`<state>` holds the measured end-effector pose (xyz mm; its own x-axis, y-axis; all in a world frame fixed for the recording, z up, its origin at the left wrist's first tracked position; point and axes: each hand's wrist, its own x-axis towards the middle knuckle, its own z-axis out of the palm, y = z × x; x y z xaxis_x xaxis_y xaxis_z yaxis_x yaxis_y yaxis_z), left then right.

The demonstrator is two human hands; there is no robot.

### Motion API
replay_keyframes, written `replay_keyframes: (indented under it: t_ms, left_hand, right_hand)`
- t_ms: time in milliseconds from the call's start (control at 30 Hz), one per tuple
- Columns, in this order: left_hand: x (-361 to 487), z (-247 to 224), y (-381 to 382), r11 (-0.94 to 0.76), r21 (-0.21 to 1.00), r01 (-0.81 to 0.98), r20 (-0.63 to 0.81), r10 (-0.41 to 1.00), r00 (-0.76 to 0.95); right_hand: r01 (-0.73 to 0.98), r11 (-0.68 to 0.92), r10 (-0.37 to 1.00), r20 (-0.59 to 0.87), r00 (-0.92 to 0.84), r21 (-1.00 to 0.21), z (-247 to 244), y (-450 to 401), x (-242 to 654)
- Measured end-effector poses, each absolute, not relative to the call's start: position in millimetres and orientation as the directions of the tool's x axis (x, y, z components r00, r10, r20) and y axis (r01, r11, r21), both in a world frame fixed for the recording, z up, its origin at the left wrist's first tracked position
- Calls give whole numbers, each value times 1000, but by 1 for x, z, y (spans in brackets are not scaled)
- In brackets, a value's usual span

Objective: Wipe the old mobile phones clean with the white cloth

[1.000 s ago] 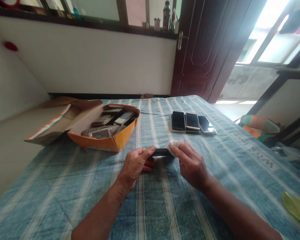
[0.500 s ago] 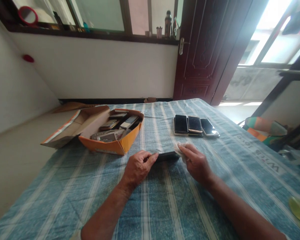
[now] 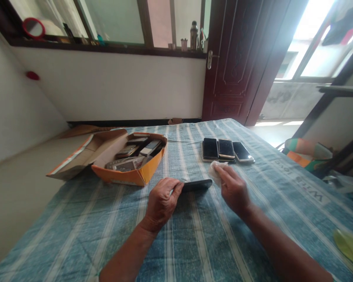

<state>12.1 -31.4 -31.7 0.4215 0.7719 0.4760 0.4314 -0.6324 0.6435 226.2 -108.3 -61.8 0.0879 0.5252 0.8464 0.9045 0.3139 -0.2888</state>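
Note:
My left hand (image 3: 164, 197) is closed on one end of a dark mobile phone (image 3: 197, 185), which it holds edge-on above the striped bedspread (image 3: 182, 250). Between the fingers of my right hand (image 3: 234, 188) is a crumpled white tissue (image 3: 216, 172), a little apart from the phone's far end. Beyond the right hand, phones lie in short stacks side by side: a black phone (image 3: 210, 148), a gold-edged phone (image 3: 226, 148) and a white-edged phone (image 3: 242, 152). An orange cardboard box (image 3: 153, 166) with its lid open stands to the left, with several old phones (image 3: 129, 163) inside.
A yellow-green object (image 3: 348, 244) lies at the right edge of the bed. Bags (image 3: 307, 152) sit beyond the bed on the right. At the back are a dark red door (image 3: 235, 66) and a sill holding a bottle (image 3: 193, 36) and a round mirror (image 3: 33, 28).
My right hand has drawn the tissue off the phone's end, leaving a gap. The phone stays in my left hand, slightly turned. The whole view has shifted a little.

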Motion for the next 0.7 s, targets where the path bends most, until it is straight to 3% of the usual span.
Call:
replay_keyframes:
  t_ms: [133, 267, 500, 600, 700]
  left_hand:
    - [12, -32, -33, -669, 595, 444, 485, 740, 465]
    - [12, -33, -35, -714, 555, 427, 511, 697, 502]
    - [13, -33, -35, -717, 551, 427, 520, 695, 496]
    - [13, -35, -35, -725, 541, 426, 530, 687, 496]
    - [12, -40, -32, -771, 492, 405, 595, 637, 490]
  right_hand:
    - [873, 476, 536, 823, -189, -109, -50, -116, 194]
    - [885, 450, 614, 760, -213, -115, -50, -113, 184]
    - [880, 381, 623, 782, -18, -283, -64, -103, 218]
    - [831, 328, 694, 711, 111, -449, -72, -100, 228]
    - [779, 294, 788, 601, 131, -555, -76, -99, 231]
